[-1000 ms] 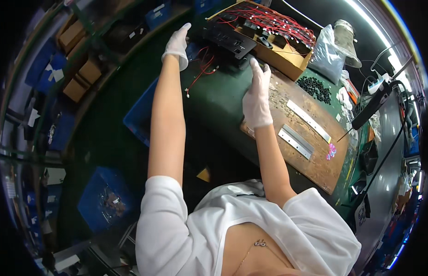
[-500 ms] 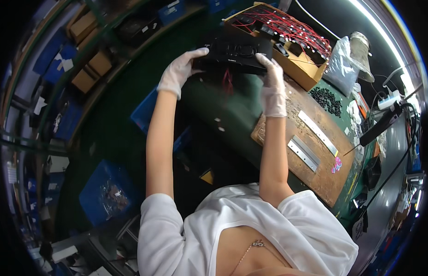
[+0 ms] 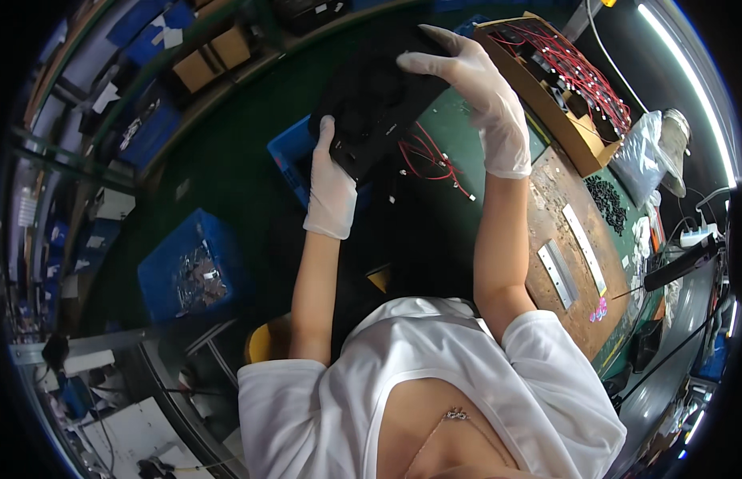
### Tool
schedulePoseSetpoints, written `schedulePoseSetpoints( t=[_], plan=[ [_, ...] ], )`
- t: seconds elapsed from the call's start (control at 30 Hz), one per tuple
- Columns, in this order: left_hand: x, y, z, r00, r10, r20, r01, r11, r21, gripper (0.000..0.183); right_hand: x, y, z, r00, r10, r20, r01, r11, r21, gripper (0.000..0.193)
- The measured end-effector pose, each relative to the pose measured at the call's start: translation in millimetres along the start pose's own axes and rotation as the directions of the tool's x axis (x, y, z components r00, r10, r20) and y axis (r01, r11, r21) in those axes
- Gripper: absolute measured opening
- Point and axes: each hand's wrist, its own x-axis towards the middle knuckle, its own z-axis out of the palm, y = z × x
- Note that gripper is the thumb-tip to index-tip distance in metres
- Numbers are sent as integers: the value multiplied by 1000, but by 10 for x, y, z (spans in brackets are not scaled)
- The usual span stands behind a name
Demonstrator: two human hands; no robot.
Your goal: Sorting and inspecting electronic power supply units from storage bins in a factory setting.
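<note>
Between my hands is a flat black housing, tilted so its left end hangs lower than its right. Both hands wear thin whitish gloves. My left hand grips its lower left end, thumb on the near face and the other fingers hidden. At the upper right end, my right hand clasps the edge with thumb and fingers. Thin red wires with small white connectors trail beside the housing over the green bench surface. Dark shade hides most detail of the housing's face.
On the right bench lie a worn wooden board, metal strips and small black parts. A cardboard box of red-wired pieces stands behind. Blue bins sit left; shelving runs along the far left.
The black housing has gone from nearly level to steeply tilted, its left end lowered with my left hand and its right end raised. The red wires now spread over the bench. The view has turned.
</note>
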Motion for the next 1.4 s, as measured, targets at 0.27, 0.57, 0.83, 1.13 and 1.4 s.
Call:
schedulePoseSetpoints(
  t=[0.27,0.57,0.83,1.13,1.4],
  plan=[
    [-329,0,-40,960,16,-280,-4,999,42,47,-15,-63,236,987,73,142,-104,968,228,77],
    [-325,-140,-236,951,-2,-309,-47,987,-151,49,30,893,630,952,-82,295,-78,867,492,72],
    [-288,117,-263,920,140,-367,-151,989,-1,55,-525,461,726,857,85,509,-341,834,434,71],
    [-275,86,-349,918,155,-366,-187,981,-52,54,-529,477,877,847,41,529,-332,820,467,70],
    [-242,3,-472,905,175,-388,-209,977,-45,56,-209,746,1206,994,-106,21,95,952,291,81]
  ],
)
